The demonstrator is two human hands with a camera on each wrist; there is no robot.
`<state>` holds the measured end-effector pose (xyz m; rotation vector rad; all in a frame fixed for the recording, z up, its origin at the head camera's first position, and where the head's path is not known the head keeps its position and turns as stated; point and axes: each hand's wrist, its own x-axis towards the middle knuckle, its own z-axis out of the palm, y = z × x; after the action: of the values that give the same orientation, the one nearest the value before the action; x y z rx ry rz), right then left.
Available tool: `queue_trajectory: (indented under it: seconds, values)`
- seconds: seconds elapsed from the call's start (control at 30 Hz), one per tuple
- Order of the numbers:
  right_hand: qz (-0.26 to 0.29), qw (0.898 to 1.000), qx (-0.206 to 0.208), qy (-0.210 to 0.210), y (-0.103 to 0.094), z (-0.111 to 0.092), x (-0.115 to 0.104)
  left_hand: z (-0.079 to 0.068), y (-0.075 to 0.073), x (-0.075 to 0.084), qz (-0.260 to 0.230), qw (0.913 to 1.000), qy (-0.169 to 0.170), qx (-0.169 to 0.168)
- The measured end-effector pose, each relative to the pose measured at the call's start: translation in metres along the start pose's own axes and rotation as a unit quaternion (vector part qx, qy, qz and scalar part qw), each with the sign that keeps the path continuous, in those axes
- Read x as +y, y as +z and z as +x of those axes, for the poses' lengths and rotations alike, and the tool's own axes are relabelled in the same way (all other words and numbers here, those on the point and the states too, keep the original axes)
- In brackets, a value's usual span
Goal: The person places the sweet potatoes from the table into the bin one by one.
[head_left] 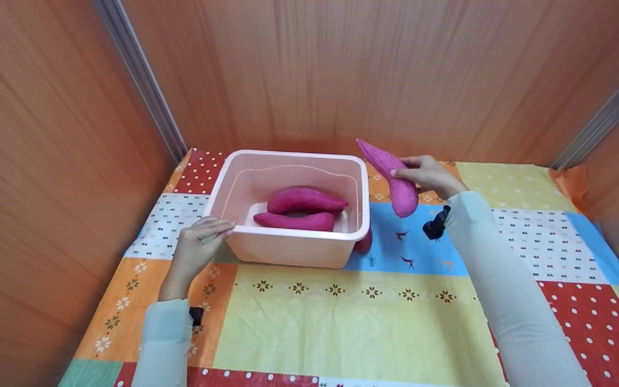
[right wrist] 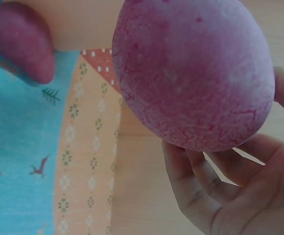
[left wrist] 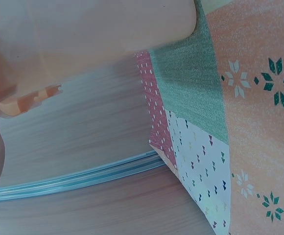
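In the head view a purple-pink sweet potato [head_left: 393,177] is held up in the air, right of the plastic bin, between the thumb and fingers of my right hand [head_left: 430,174]. The right wrist view shows its rounded end [right wrist: 196,73] close up, the fingers curled around it. My left hand [head_left: 202,242] pinches the near-left rim of the pale pink bin [head_left: 288,250]. Inside the bin lie two sweet potatoes, a curved one [head_left: 304,200] behind a straighter one [head_left: 299,221]. Another sweet potato [head_left: 364,243] lies on the cloth against the bin's right side, mostly hidden by it in the head view.
A patchwork-print tablecloth [head_left: 342,322] covers the table. Wood-grain panels [head_left: 315,75] stand behind and at both sides, joined by metal corner strips [head_left: 143,70]. A black wrist camera [head_left: 436,223] sits on the right sleeve.
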<state>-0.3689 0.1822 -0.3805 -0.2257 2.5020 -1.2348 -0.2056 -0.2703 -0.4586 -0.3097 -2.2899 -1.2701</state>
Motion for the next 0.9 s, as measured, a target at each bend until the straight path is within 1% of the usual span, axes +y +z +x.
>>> queue_trajectory:
  seconds: [0.13,0.27,0.37,0.53,0.6,0.73,0.9]
  values:
    - [-0.001,1.000,0.000,-0.002,-0.003,0.000,-0.005,-0.001,0.000,-0.004,-0.005,0.9999,0.009,-0.006]
    - [-0.006,1.000,0.002,-0.002,-0.003,-0.001,-0.010,0.000,0.001,-0.004,-0.001,1.0000,0.004,-0.004]
    - [-0.005,1.000,0.002,-0.002,-0.003,0.000,-0.014,0.000,0.001,0.002,0.006,1.0000,0.001,-0.001]
    - [-0.002,1.000,0.005,-0.017,-0.002,-0.001,-0.021,-0.002,-0.002,0.023,0.011,0.9999,0.001,-0.006]
    - [-0.001,1.000,0.008,-0.026,-0.002,-0.001,-0.024,-0.002,-0.003,0.029,0.013,0.9999,0.002,-0.006]
    - [-0.009,0.999,0.013,-0.035,-0.002,0.000,-0.030,-0.002,-0.003,0.029,0.009,0.9999,0.014,-0.002]
    - [-0.017,0.999,0.011,-0.042,0.000,0.002,-0.036,-0.002,-0.002,0.029,0.005,1.0000,0.006,-0.004]
